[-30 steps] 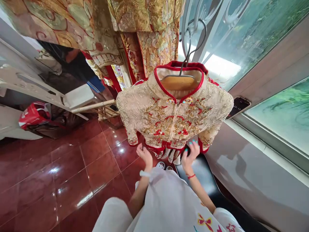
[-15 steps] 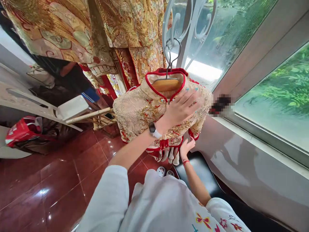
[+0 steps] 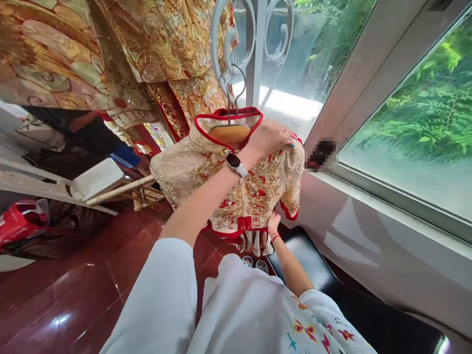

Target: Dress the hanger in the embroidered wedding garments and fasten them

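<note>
In the head view a beaded gold-and-cream jacket (image 3: 224, 189) with red trim hangs on a hanger (image 3: 229, 132) with a wooden body and a metal hook. My left hand (image 3: 268, 139), with a watch (image 3: 233, 160) on its wrist, lies across the upper front. Its fingers are bent and closed on the cloth near the shoulder at right; the fingertips are partly hidden. Lower down, my right hand (image 3: 273, 222) grips the side edge near the red hem, below the sleeve, its fingers mostly hidden behind the cloth.
Gold embroidered garments (image 3: 162, 44) hang at upper left. A white scrolled metal frame (image 3: 260, 54) stands before the window (image 3: 409, 123). Below right is a black padded seat (image 3: 308, 260). A bamboo rack (image 3: 121, 191) and a red bag (image 3: 22, 223) are at left.
My left hand has gone from lying flat with spread fingers to bent fingers at the shoulder. My right hand has closed on the jacket's lower edge. The view has shifted right.
</note>
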`<move>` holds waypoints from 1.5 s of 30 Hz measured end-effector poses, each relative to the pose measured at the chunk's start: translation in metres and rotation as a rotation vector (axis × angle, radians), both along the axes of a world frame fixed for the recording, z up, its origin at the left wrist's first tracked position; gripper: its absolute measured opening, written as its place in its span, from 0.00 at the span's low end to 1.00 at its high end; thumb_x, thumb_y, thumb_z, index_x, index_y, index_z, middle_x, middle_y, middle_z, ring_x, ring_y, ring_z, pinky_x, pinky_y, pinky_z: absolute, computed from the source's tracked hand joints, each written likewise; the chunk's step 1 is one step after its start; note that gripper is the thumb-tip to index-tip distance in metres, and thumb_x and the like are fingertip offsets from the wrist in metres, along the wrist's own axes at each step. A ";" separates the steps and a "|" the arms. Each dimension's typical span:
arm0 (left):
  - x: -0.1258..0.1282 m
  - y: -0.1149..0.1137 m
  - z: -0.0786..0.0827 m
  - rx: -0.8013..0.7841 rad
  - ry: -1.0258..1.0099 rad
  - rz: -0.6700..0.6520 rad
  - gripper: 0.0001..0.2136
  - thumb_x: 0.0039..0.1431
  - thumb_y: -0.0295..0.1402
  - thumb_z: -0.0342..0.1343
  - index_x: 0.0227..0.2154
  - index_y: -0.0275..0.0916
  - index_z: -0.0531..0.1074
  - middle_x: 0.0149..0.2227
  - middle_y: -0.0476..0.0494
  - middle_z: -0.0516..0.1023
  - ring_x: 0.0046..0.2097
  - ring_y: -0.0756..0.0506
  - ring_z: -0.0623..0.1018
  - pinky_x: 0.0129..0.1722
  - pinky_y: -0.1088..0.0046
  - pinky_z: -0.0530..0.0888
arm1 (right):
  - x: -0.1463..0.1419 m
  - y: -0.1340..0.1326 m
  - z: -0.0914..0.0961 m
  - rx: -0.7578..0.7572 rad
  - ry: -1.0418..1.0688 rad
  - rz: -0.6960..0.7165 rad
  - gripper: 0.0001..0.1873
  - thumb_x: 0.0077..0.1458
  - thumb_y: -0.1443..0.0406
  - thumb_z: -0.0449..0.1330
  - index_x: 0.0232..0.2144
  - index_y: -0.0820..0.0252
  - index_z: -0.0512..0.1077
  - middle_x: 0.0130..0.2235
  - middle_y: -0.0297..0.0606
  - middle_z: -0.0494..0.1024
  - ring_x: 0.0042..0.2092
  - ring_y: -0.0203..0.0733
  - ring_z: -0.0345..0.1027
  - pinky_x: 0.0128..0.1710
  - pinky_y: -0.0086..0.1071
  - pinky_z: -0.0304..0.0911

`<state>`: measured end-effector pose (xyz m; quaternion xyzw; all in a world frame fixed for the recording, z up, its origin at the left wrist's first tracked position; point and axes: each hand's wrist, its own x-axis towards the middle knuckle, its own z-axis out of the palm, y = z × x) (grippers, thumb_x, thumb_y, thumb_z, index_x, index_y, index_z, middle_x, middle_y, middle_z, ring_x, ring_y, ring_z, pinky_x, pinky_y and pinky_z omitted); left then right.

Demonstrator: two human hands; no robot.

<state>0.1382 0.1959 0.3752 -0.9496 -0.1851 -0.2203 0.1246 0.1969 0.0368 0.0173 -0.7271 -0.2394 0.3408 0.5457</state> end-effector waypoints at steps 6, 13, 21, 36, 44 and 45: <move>-0.009 -0.008 0.002 0.008 -0.012 0.000 0.09 0.67 0.37 0.56 0.42 0.38 0.77 0.34 0.40 0.77 0.43 0.40 0.76 0.48 0.61 0.66 | -0.011 -0.005 0.005 -0.082 -0.135 -0.166 0.17 0.57 0.51 0.46 0.26 0.53 0.63 0.32 0.46 0.76 0.40 0.49 0.68 0.46 0.41 0.66; -0.031 -0.033 0.003 0.047 -0.069 -0.024 0.15 0.63 0.36 0.60 0.50 0.38 0.75 0.44 0.36 0.78 0.50 0.37 0.73 0.55 0.57 0.66 | -0.039 -0.036 0.051 0.184 -0.593 0.225 0.14 0.61 0.57 0.52 0.42 0.56 0.73 0.45 0.47 0.76 0.48 0.51 0.68 0.53 0.45 0.64; -0.010 -0.004 0.007 0.014 -0.074 -0.027 0.11 0.69 0.31 0.49 0.37 0.37 0.78 0.30 0.40 0.76 0.38 0.41 0.75 0.44 0.62 0.66 | -0.073 0.012 0.107 0.033 -0.951 0.483 0.26 0.60 0.64 0.55 0.60 0.65 0.68 0.55 0.54 0.72 0.57 0.58 0.63 0.57 0.51 0.61; -0.027 -0.027 -0.005 -0.019 -0.179 0.008 0.18 0.61 0.32 0.58 0.54 0.39 0.73 0.49 0.35 0.76 0.56 0.35 0.71 0.65 0.45 0.59 | 0.008 -0.021 0.026 0.020 -0.002 -0.044 0.19 0.51 0.55 0.61 0.42 0.61 0.73 0.45 0.50 0.78 0.51 0.52 0.71 0.51 0.46 0.67; -0.024 -0.015 -0.014 -0.045 -0.236 -0.035 0.16 0.64 0.33 0.57 0.54 0.41 0.72 0.53 0.36 0.74 0.60 0.34 0.72 0.68 0.42 0.60 | 0.004 -0.021 0.001 -0.034 0.210 -0.042 0.31 0.32 0.39 0.68 0.20 0.55 0.60 0.19 0.29 0.65 0.24 0.35 0.59 0.26 0.31 0.61; -0.027 -0.017 -0.016 -0.048 -0.257 -0.040 0.15 0.65 0.33 0.56 0.54 0.42 0.71 0.54 0.37 0.73 0.61 0.35 0.71 0.68 0.43 0.61 | 0.001 -0.020 0.000 -0.036 0.203 -0.055 0.31 0.31 0.40 0.68 0.20 0.55 0.60 0.19 0.29 0.65 0.24 0.35 0.59 0.27 0.32 0.62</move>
